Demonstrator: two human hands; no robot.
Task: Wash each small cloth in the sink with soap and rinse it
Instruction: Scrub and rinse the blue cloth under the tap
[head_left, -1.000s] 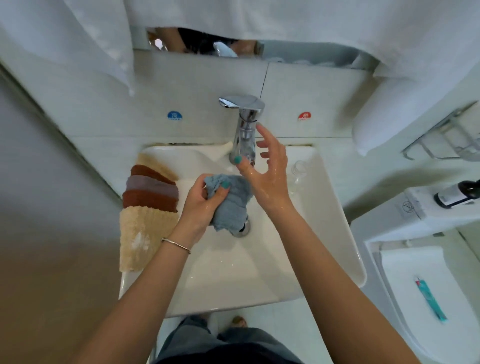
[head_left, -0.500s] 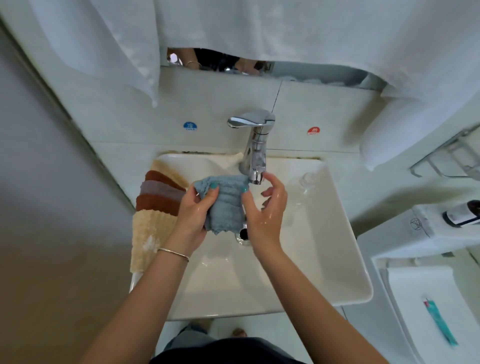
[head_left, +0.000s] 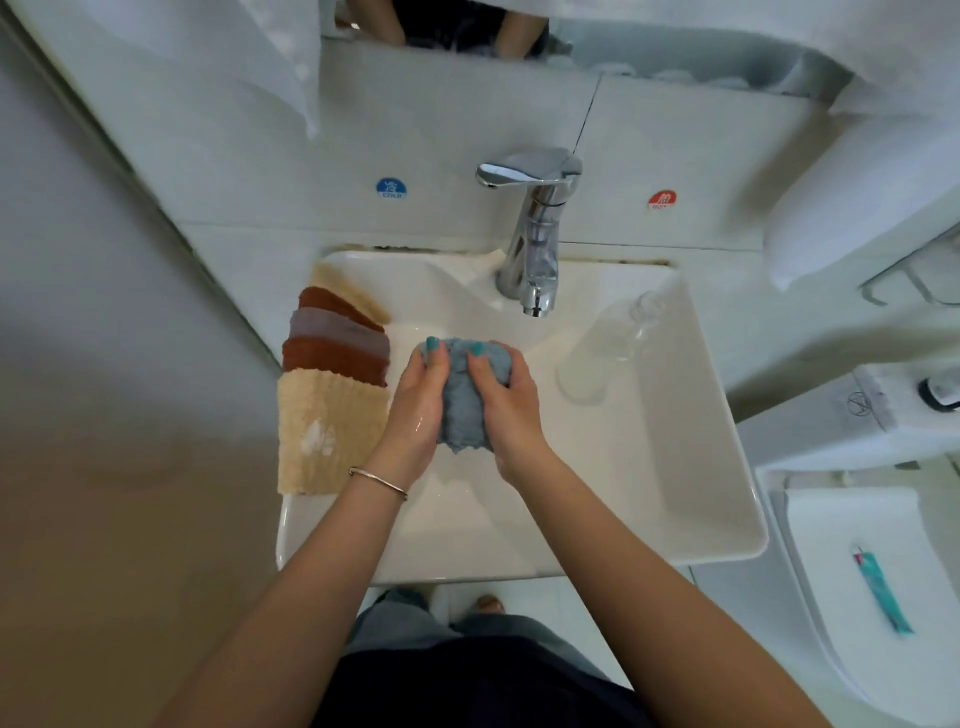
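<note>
here, over the basin of the white sink (head_left: 691, 467) and just in front of the chrome tap (head_left: 537, 234), the left hand (head_left: 415, 410) and the right hand (head_left: 506, 408) both grip the bunched blue cloth (head_left: 465, 400), fingers curled round it from either side and thumbs lying on its top. left of the sink's basin, on its rim, a row of folded cloths (head_left: 332, 379) in beige, brown and mauve overlaps, while a clear bottle (head_left: 605, 353) lies tilted on the right rim, right of the tap.
</note>
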